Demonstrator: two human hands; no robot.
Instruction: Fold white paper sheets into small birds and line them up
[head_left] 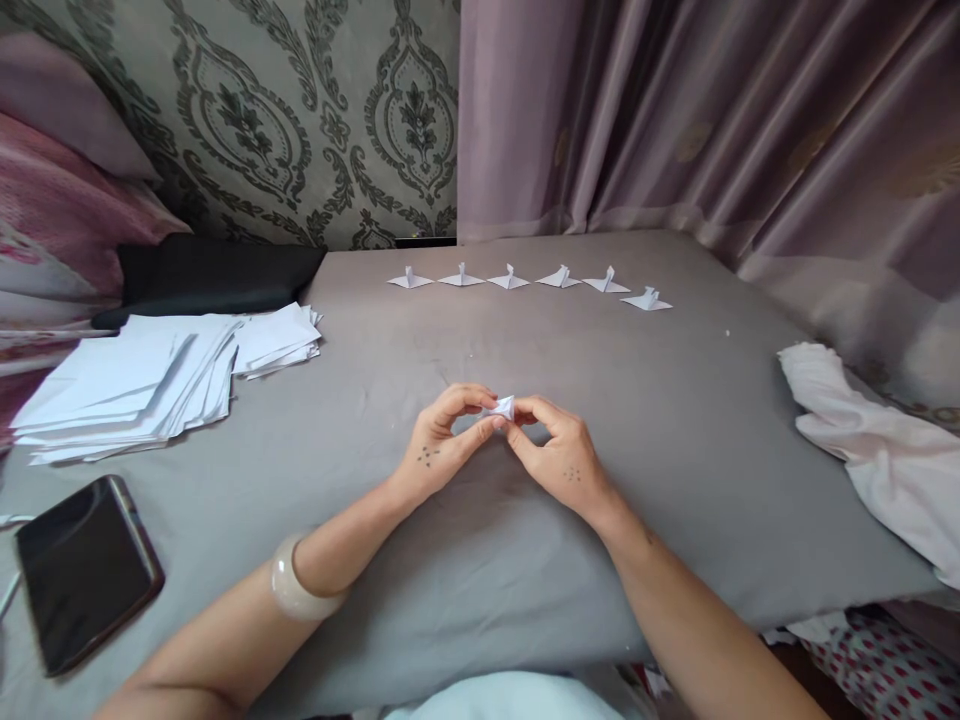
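Observation:
A small piece of folded white paper [504, 407] is held up between both hands over the middle of the table. My left hand [448, 435] pinches its left side between thumb and fingers. From the right, my right hand [559, 447] grips the other side with thumb and forefinger. The fingertips cover part of the paper, so its full shape is hidden. Beyond the hands, several folded paper cranes [509, 278] stand in a row near the far edge, the rightmost crane [648, 300] a little nearer.
Stacks of white paper [142, 385] lie at the left, in front of a black case [217, 272]. A dark phone [86, 570] rests at the near left, by a white cable. White cloth [870, 440] lies along the right edge. A curtain [600, 110] hangs behind the grey-covered table [480, 580].

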